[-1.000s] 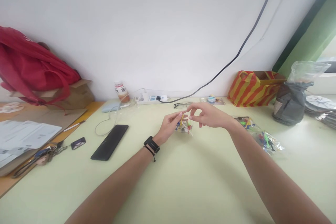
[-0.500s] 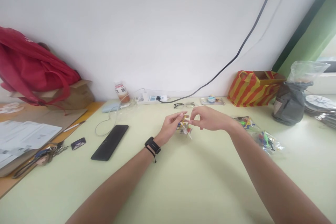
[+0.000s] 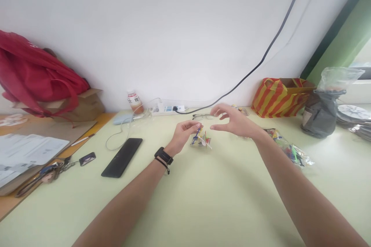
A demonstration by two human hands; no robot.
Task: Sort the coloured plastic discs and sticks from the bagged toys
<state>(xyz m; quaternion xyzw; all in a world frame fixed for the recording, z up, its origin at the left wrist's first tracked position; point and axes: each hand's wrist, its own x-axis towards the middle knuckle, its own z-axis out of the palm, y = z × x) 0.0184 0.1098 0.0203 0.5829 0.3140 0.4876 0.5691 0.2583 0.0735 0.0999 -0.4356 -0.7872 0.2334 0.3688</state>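
A small plastic toy model (image 3: 203, 141) of blue, yellow, white and red parts stands on the pale green table. My left hand (image 3: 185, 130), with a black watch (image 3: 164, 156) and a cord on the wrist, is closed, thumb and fingers pinched at the model's upper left part. My fingers hide some of that top. To the right of the model, my right hand (image 3: 232, 121) hovers with thumb and fingers spread apart. It appears to hold nothing and does not touch the model.
Clear bags of coloured plastic parts (image 3: 290, 150) lie beside my right forearm. Glasses (image 3: 203, 117), a power strip (image 3: 166, 111) and a bottle (image 3: 135, 102) are along the wall. A black phone (image 3: 122, 158) lies left. A striped bag (image 3: 278, 98) stands back right.
My right hand has moved away from the model and its fingers have spread. My left hand has shifted slightly left, still pinched at the model, and more of the model now shows.
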